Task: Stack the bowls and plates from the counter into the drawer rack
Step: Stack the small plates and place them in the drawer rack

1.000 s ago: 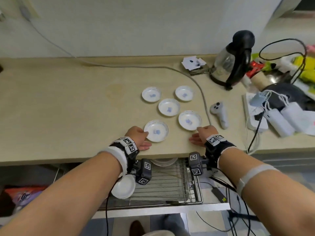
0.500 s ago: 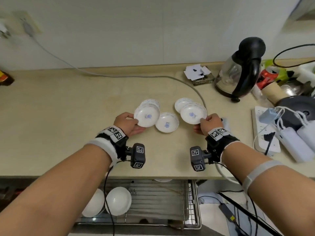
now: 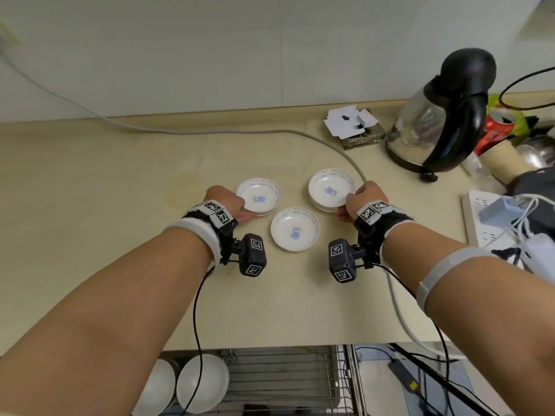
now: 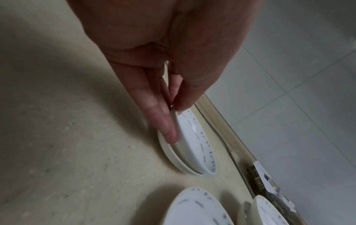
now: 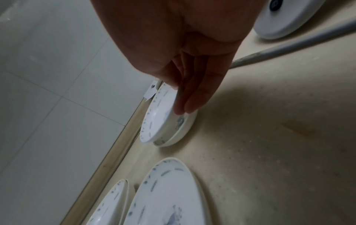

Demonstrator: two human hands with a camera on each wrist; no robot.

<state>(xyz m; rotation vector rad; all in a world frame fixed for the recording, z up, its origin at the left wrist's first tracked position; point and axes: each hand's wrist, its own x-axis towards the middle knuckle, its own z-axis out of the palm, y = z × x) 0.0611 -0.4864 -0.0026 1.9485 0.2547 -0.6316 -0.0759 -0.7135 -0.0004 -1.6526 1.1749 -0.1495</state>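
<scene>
Head view: each hand [image 3: 231,205] pinches plate [image 3: 259,197] rim.

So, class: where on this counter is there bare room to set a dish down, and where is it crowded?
Bare counter lies left of the left plates, and in front of the middle plate, between the forearms. Crowded: the right end, around the kettle and power strip.
</scene>
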